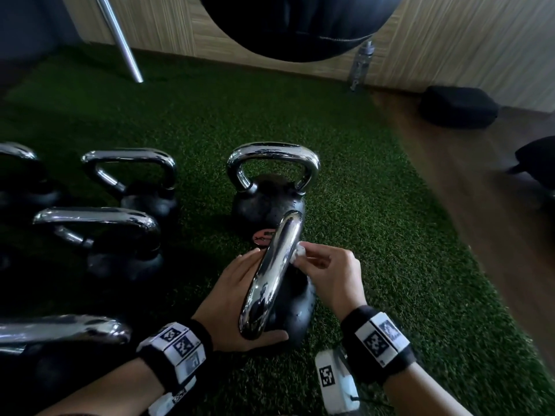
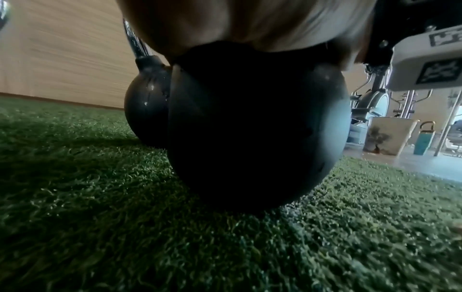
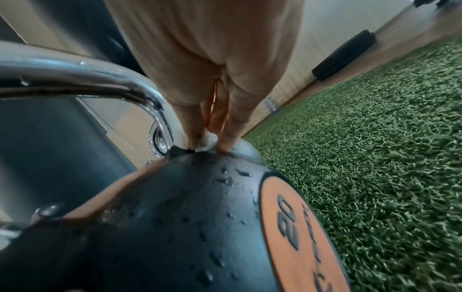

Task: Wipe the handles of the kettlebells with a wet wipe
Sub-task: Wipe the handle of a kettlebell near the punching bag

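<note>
The near black kettlebell [image 1: 295,313] stands on green turf, its chrome handle [image 1: 274,274] pointing away from me. My left hand [image 1: 240,289] grips this handle from the left, thumb under its near end and fingers along its far side. My right hand [image 1: 309,256] pinches a small white wet wipe [image 1: 300,252] against the handle's right side. In the right wrist view the fingers [image 3: 192,126] press the wipe [image 3: 208,141] where the handle [image 3: 75,79] meets the wet body [image 3: 175,217]. The left wrist view shows my palm [image 2: 225,25] above the dark body [image 2: 250,128].
Another kettlebell [image 1: 270,187] stands just beyond the near one, and several more [image 1: 99,235] crowd the left side. A metal bar [image 1: 120,37], a water bottle [image 1: 360,67] and a black pad [image 1: 456,106] lie by the back wall. Wooden floor [image 1: 480,205] borders the turf [image 1: 375,235] on the right.
</note>
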The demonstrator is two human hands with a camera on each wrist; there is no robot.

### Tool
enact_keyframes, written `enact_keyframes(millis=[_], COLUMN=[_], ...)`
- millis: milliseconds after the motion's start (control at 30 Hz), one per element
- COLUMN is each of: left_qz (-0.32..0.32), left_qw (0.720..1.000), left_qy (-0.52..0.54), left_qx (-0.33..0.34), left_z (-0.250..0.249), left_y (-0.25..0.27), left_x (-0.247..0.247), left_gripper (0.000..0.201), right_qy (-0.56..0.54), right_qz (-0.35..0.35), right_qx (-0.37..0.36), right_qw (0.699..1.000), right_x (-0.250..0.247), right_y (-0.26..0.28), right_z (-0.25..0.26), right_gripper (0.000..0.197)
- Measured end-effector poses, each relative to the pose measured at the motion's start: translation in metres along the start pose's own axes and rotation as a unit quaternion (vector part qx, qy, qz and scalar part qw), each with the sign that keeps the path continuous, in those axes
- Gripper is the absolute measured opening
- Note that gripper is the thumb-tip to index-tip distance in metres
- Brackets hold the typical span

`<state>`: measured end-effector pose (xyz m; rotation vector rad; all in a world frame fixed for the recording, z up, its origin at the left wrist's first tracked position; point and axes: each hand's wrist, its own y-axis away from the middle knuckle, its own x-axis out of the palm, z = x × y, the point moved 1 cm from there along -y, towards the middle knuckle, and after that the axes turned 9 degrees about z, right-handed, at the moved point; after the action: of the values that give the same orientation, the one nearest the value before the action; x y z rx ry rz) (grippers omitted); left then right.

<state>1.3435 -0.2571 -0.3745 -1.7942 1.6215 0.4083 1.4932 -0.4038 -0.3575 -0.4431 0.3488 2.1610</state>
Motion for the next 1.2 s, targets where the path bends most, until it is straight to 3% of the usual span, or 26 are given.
enact_keyframes(millis=[133,267,467,667,867,1000,1067,1200], left_qz=[-0.055,-0.059,-0.058,-0.055,-0.059,-0.07,-0.07,-0.062], left_qw=[0.998,0.997,0.997,0.998,0.998,0.996,0.995,0.994], left_qy=[-0.039,-0.035,-0.055,-0.02,-0.029,-0.04,-0.052,-0.081], left_qx=[0.016,0.022,0.015,0.001,0.008,0.027,0.039,0.048], left_z=[0.0,0.006,0.011,0.017,0.015,0.012,0.013,0.016], left_y=[-0.002,-0.001,0.0,0.0,0.0,-0.001,-0.002,-0.002], left_x=[0.005,0.008,0.011,0.013,0.012,0.01,0.011,0.012], left_gripper=[0.112,0.112,0.113,0.103,0.1,0.098,0.097,0.103], right_qy=[-0.009,-0.049,-0.041,0.021,0.071,0.168,0.198,0.204], right_qz=[0.012,-0.021,0.011,-0.079,-0.06,-0.081,-0.058,-0.011], right_qx=[0.007,-0.034,-0.013,-0.159,-0.194,-0.316,-0.375,-0.386], right_qw=[1.0,0.998,0.999,0.984,0.977,0.93,0.904,0.9], right_x=[-0.006,-0.011,-0.01,-0.022,-0.026,-0.026,-0.021,-0.021], right_y=[-0.008,-0.013,-0.011,-0.004,-0.011,0.018,0.04,0.051], right_z=[0.007,0.017,0.014,0.04,0.043,0.059,0.066,0.068], right_gripper=[0.025,0.035,0.032,0.021,0.026,0.03,0.033,0.031])
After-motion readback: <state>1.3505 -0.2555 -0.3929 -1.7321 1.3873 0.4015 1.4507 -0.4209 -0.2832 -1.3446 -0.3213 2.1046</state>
